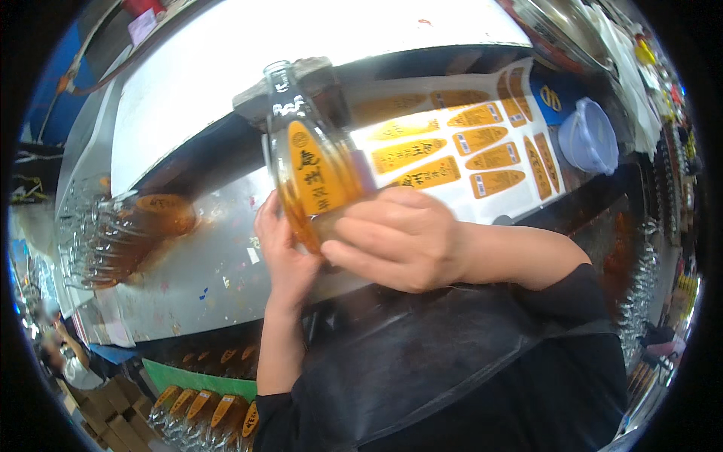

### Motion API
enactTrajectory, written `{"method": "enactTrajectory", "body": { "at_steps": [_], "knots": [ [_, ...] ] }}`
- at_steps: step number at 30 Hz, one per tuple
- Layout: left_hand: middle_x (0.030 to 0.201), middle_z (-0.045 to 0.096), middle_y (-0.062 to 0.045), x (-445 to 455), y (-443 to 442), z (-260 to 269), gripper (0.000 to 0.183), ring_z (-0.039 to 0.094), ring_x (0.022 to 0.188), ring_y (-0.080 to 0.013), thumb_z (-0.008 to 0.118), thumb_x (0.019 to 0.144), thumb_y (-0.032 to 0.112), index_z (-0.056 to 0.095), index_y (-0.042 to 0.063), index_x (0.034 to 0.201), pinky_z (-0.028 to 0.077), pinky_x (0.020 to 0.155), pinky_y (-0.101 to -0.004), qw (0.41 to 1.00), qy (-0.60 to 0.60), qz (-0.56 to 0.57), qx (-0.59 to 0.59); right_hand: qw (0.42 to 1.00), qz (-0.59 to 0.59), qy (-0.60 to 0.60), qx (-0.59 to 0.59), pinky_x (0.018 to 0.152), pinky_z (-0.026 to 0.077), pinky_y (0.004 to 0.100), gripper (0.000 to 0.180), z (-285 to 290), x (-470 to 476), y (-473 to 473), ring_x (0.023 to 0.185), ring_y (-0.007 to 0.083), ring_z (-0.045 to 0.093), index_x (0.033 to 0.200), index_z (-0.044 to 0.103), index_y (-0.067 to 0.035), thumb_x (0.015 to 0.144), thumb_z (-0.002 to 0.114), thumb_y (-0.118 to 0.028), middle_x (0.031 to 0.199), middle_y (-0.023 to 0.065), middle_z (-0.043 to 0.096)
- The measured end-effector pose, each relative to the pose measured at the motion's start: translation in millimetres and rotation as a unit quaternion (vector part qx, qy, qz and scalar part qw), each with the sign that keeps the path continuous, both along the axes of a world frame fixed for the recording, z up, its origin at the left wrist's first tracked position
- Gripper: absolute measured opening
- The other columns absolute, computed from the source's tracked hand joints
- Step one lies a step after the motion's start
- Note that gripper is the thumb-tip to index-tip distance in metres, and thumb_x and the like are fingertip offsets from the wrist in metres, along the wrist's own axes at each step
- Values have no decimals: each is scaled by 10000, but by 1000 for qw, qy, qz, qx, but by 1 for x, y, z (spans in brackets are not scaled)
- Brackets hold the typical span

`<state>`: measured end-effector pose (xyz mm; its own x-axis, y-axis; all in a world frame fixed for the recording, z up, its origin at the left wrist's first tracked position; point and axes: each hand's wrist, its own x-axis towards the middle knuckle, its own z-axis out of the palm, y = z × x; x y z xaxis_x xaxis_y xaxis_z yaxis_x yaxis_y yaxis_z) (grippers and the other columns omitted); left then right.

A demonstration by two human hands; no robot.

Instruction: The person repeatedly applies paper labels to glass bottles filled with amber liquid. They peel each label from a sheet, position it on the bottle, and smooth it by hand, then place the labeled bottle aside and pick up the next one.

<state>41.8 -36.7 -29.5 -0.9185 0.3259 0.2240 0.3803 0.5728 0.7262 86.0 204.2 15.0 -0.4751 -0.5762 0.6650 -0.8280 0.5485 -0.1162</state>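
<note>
A clear glass bottle with amber contents in its lower part stands tilted before me, neck up. On its front is an orange label with black characters. My left hand grips the bottle low on its left side. Against the label's lower end, my right hand has its fingers curled around the bottle's lower right; they are blurred and hide the base. Just behind the right hand lies a white sheet of orange labels. A dark block sits behind the bottle.
Several amber bottles lie on the grey table at left. Below it are more labelled bottles beside a green board. A lilac bucket and a metal basin stand at right. A person is at far left.
</note>
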Motion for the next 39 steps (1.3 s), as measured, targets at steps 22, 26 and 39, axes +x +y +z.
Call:
{"method": "enactTrajectory", "body": {
  "at_steps": [22,26,39],
  "knots": [
    [1614,376,-192,-11,38,50,696,476,1397,-294,613,1034,209,314,68,1646,381,1176,-431,994,4,44,104,833,-406,-348,138,733,596,385,441,-22,126,88,822,301,732,1284,637,5,848,681,-47,1307,168,638],
    [1603,374,-205,-11,46,45,726,415,1472,-299,551,1066,179,184,61,1680,337,1223,-422,911,-202,9,360,872,-377,-281,138,642,583,360,480,-31,150,91,703,261,728,1239,648,19,836,786,-203,1336,205,646],
    [1608,347,-245,-14,41,46,897,397,1481,-344,679,958,165,148,6,1663,346,1231,-444,916,-208,-9,344,848,-163,-426,-270,582,536,235,230,89,-8,58,635,84,669,1017,789,4,1034,660,-186,774,52,739]
  ]
}}
